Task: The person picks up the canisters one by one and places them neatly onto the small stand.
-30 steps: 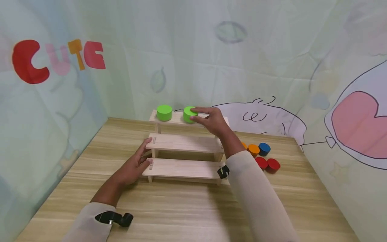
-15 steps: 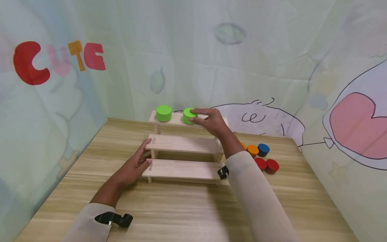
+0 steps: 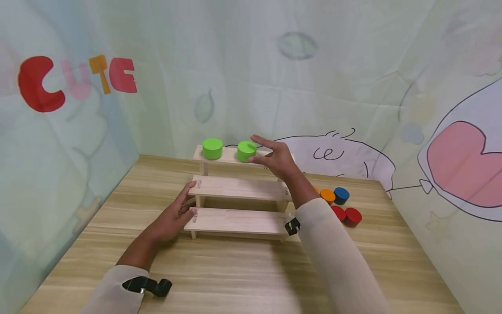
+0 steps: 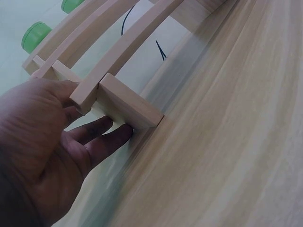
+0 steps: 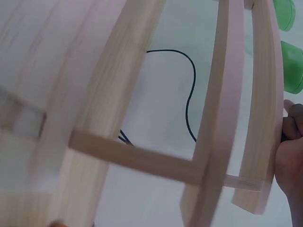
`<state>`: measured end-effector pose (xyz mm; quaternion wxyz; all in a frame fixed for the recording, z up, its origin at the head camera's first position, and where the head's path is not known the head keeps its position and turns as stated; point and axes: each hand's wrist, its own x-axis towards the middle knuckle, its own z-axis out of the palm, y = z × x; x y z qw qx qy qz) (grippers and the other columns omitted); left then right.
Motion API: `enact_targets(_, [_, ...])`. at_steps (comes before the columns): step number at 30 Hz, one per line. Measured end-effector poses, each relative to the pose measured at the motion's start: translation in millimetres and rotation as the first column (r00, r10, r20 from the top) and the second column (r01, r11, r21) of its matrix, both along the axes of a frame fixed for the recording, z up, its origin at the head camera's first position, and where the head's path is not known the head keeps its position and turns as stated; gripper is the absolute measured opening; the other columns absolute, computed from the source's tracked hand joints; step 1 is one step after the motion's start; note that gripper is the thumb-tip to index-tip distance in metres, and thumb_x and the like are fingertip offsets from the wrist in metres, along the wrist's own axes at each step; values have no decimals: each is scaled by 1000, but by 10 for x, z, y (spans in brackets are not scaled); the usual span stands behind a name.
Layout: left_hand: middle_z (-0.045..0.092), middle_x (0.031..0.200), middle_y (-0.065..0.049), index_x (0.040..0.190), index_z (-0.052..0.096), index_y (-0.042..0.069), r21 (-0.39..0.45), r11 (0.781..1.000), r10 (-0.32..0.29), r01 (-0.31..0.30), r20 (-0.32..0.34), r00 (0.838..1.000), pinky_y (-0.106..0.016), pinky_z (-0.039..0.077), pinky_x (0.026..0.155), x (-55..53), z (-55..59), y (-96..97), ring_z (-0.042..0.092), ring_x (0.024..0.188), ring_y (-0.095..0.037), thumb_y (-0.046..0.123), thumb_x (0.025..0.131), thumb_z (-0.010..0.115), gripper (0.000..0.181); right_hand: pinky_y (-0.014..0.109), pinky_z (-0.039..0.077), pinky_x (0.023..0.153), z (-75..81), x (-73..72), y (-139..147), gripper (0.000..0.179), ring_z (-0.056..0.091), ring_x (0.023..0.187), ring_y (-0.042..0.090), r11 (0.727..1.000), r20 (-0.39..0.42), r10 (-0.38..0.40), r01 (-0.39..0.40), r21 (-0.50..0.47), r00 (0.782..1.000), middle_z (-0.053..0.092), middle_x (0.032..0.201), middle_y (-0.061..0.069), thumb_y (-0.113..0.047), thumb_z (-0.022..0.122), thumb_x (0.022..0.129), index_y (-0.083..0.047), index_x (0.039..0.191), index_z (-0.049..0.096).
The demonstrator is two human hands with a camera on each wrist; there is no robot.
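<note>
A three-step wooden stand (image 3: pixel 239 187) rests on the table. On its top step sit two light green round blocks, a left one (image 3: pixel 212 149) and a right one (image 3: pixel 245 152). My left hand (image 3: pixel 171 221) holds the stand's left end, thumb over the lowest step and other fingers at the side; in the left wrist view several fingertips reach a leg (image 4: pixel 130 101). With index finger and thumb spread apart, my right hand (image 3: pixel 280 160) is just right of the right green block. The thumb tip is very near that block; contact is unclear.
On the table (image 3: pixel 219 279), right of the stand, lie orange blocks (image 3: pixel 327 196), a blue block (image 3: pixel 341 196) and red blocks (image 3: pixel 353 216), partly hidden by the right arm. A printed curtain (image 3: pixel 243 65) stands behind and at both sides.
My right hand has let go of the right green block: index finger and thumb, earlier pinching it, have spread apart. The block stays on the top step. My left hand keeps its place.
</note>
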<state>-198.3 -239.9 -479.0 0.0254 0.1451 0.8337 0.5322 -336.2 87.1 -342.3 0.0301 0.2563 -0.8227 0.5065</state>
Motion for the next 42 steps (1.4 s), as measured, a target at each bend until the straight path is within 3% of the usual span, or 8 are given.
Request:
enact_targets(4, [24,177,-32,176,0,41,-4,1000,0,0,-3,1000,-71,53,111,-2,-23,1,40,155,-61,15,117,50,82,46,68,86,26,45,22,70,81,82,25,1000,-10,-8,8,28,1000,57,165,0,-14,90,90,-22,154,65])
enact_targets(7, [24,177,-32,176,0,41,-7,1000,-3,3,-4,1000,-71,52,112,-7,-19,3,40,155,-61,15,117,50,82,35,66,84,58,110,46,69,80,112,31,999,-20,-13,14,45,1000,56,166,-2,-14,90,90,-24,154,65])
enact_targets(12, [25,177,-32,176,0,42,-2,1000,-1,1,0,1000,-71,52,113,-11,-12,14,40,155,-60,15,117,50,82,26,63,85,79,243,113,68,56,154,27,999,-95,4,0,46,995,54,168,0,-11,90,90,-21,153,66])
enact_targets(21, [24,178,-31,176,0,41,-1,1000,4,-4,3,1000,-70,52,113,1,-12,13,40,155,-59,15,117,51,82,17,61,79,76,529,281,65,55,154,29,999,-160,-32,29,-23,987,56,166,7,-5,88,90,-13,151,67])
enact_targets(28, [21,179,-31,176,0,43,9,1000,-2,2,3,1000,-70,52,113,7,-7,9,39,156,-60,14,117,50,83,42,66,99,36,781,457,64,60,150,32,983,-27,-184,183,-17,983,57,165,2,-13,87,93,-20,153,66])
enact_targets(33, [21,178,-31,176,0,42,20,1000,-8,8,2,1000,-69,53,112,3,-29,11,39,156,-60,13,117,51,83,39,66,98,-67,954,635,62,55,155,29,972,52,-236,237,-10,970,61,161,-1,-15,86,94,-20,152,67])
enact_targets(40, [20,179,-29,175,0,47,12,1000,-4,4,3,1000,-69,54,111,-7,-36,6,39,156,-59,15,117,50,82,44,51,123,-183,1198,905,58,52,157,28,963,115,-270,269,30,956,66,156,2,-14,87,93,-21,149,70])
enact_targets(42, [20,179,-29,175,0,46,14,1000,-4,4,2,1000,-69,54,110,-11,-36,7,39,156,-60,15,117,50,82,34,60,108,-194,1267,968,58,56,152,30,957,149,-289,284,53,946,66,156,3,-16,87,93,-24,148,71])
